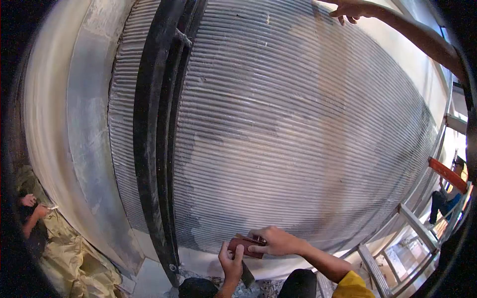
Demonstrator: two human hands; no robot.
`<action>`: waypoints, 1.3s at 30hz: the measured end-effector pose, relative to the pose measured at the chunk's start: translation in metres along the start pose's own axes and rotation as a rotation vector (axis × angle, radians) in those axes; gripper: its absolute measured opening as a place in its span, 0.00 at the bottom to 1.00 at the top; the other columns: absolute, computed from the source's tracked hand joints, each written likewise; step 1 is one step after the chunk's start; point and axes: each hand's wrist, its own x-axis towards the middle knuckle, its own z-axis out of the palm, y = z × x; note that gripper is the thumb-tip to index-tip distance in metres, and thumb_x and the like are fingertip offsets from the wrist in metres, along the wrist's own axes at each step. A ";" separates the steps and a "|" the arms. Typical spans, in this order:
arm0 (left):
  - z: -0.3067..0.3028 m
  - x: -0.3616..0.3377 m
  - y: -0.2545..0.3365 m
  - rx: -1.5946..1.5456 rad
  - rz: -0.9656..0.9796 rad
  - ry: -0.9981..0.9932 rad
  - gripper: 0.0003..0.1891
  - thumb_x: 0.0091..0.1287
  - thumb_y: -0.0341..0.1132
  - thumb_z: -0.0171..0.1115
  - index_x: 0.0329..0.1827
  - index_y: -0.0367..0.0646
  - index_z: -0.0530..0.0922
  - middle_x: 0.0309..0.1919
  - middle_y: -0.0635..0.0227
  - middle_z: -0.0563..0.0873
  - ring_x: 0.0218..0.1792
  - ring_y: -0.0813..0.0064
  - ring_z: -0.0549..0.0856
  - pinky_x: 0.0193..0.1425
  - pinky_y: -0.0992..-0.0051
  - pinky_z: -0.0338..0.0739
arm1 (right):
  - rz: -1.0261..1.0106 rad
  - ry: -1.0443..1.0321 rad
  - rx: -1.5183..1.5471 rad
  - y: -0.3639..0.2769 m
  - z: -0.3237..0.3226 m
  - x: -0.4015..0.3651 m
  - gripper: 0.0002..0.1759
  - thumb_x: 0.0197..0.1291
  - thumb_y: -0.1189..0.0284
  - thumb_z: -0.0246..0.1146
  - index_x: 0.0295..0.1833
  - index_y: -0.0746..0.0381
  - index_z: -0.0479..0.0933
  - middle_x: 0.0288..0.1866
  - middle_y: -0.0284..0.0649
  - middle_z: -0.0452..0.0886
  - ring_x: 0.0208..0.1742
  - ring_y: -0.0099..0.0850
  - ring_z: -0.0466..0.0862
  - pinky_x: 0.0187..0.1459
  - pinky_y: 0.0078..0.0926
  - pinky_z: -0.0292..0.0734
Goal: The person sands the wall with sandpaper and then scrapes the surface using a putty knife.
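Observation:
My left hand [231, 263] and my right hand [273, 242] meet low in the middle of the view. Both are closed on a piece of red-brown sandpaper [240, 245], folded or rolled, with a thin brown edge on top. My left thumb presses against its front, while my right fingers pinch its right end. Just below the hands shows a dark flat strip [247, 274]. Behind them rises a large, ribbed grey surface [278, 149] with horizontal ridges and brownish stains. A yellow sleeve [354, 285] covers my right upper arm.
A black upright beam [149, 124] crosses the ribbed surface. Another person's hand [350, 10] reaches in at upper right. A person's hands [35, 208] show at far left, above a tan sheet [74, 263]. Metal ladder-like framing [420, 226] and another person [442, 201] are at right.

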 end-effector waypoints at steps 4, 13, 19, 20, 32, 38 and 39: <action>-0.007 0.008 -0.016 -0.036 0.017 -0.030 0.15 0.71 0.38 0.69 0.48 0.38 0.73 0.42 0.67 0.81 0.43 0.78 0.80 0.48 0.75 0.76 | -0.062 -0.042 -0.007 0.000 -0.011 0.012 0.23 0.69 0.55 0.65 0.52 0.67 0.77 0.32 0.56 0.84 0.37 0.56 0.85 0.44 0.50 0.78; 0.002 0.030 0.020 -0.138 -0.032 -0.112 0.21 0.71 0.38 0.67 0.60 0.35 0.72 0.48 0.63 0.82 0.51 0.74 0.81 0.59 0.72 0.74 | -0.188 -0.083 -0.062 -0.008 -0.039 0.025 0.20 0.73 0.59 0.60 0.55 0.66 0.74 0.33 0.58 0.84 0.36 0.56 0.84 0.41 0.51 0.76; -0.012 0.042 0.007 -0.069 -0.174 -0.254 0.18 0.73 0.37 0.65 0.58 0.33 0.76 0.45 0.67 0.85 0.46 0.77 0.83 0.54 0.74 0.77 | -0.196 0.496 -0.634 -0.001 -0.131 0.038 0.28 0.47 0.69 0.76 0.56 0.62 0.80 0.56 0.49 0.84 0.59 0.49 0.84 0.58 0.46 0.80; -0.012 0.044 0.004 -0.068 -0.125 -0.277 0.17 0.73 0.37 0.65 0.56 0.33 0.78 0.44 0.68 0.86 0.44 0.78 0.84 0.52 0.75 0.78 | -0.233 0.810 -0.761 0.008 -0.175 0.051 0.29 0.46 0.70 0.77 0.56 0.62 0.80 0.59 0.49 0.83 0.62 0.51 0.82 0.60 0.48 0.79; 0.011 0.030 0.014 -0.094 -0.050 -0.284 0.14 0.74 0.43 0.66 0.50 0.40 0.81 0.42 0.72 0.84 0.45 0.78 0.81 0.53 0.74 0.76 | -0.130 1.542 -1.192 -0.085 -0.522 0.156 0.43 0.76 0.39 0.41 0.80 0.61 0.61 0.83 0.45 0.61 0.84 0.51 0.54 0.81 0.59 0.48; -0.003 0.038 -0.006 -0.037 -0.075 -0.244 0.12 0.74 0.40 0.65 0.50 0.41 0.81 0.42 0.73 0.84 0.44 0.78 0.80 0.53 0.74 0.76 | -0.186 1.652 -1.235 -0.086 -0.514 0.161 0.39 0.76 0.43 0.46 0.75 0.65 0.67 0.80 0.50 0.65 0.81 0.52 0.61 0.78 0.56 0.54; -0.004 0.039 -0.005 -0.039 -0.057 -0.251 0.12 0.74 0.40 0.65 0.50 0.41 0.81 0.42 0.73 0.84 0.44 0.78 0.80 0.52 0.74 0.76 | -0.273 1.657 -1.216 -0.084 -0.515 0.159 0.35 0.75 0.47 0.50 0.71 0.66 0.69 0.76 0.51 0.68 0.78 0.52 0.65 0.76 0.54 0.58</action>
